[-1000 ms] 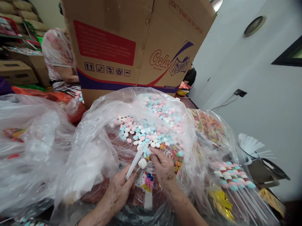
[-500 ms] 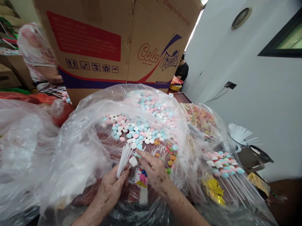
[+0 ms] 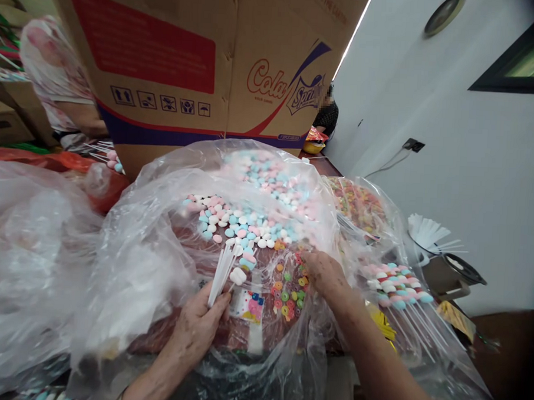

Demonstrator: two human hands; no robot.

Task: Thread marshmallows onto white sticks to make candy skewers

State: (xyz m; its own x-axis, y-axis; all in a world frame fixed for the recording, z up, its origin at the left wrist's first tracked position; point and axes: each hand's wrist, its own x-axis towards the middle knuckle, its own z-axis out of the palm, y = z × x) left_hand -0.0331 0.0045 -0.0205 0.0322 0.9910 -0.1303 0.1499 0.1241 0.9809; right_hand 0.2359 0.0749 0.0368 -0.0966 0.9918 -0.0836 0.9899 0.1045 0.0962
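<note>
My left hand (image 3: 200, 318) is closed around a bundle of thin white sticks (image 3: 222, 274). It also pinches one stick apart from the bundle, which carries a white marshmallow (image 3: 238, 275) below a pink and blue one (image 3: 248, 261). My right hand (image 3: 328, 276) is at the right edge of a patch of small colourful ring-shaped sweets (image 3: 284, 304), its fingers curled together. What those fingertips hold, if anything, is hidden. Beyond both hands, loose pink, white and blue marshmallows (image 3: 243, 222) are spread partly under clear plastic (image 3: 162, 178).
A large cardboard box (image 3: 167, 42) stands behind the marshmallows. Finished marshmallow sticks (image 3: 398, 285) lie at right, near gold ties (image 3: 383, 326). A dark container (image 3: 449, 276) and white strips (image 3: 429, 233) are farther right. One person (image 3: 55, 73) is at left, another (image 3: 327, 115) behind the box.
My right hand has moved right, from beside the marshmallow stick to the ring-shaped sweets. The left hand keeps its hold on the sticks. The view has shifted slightly.
</note>
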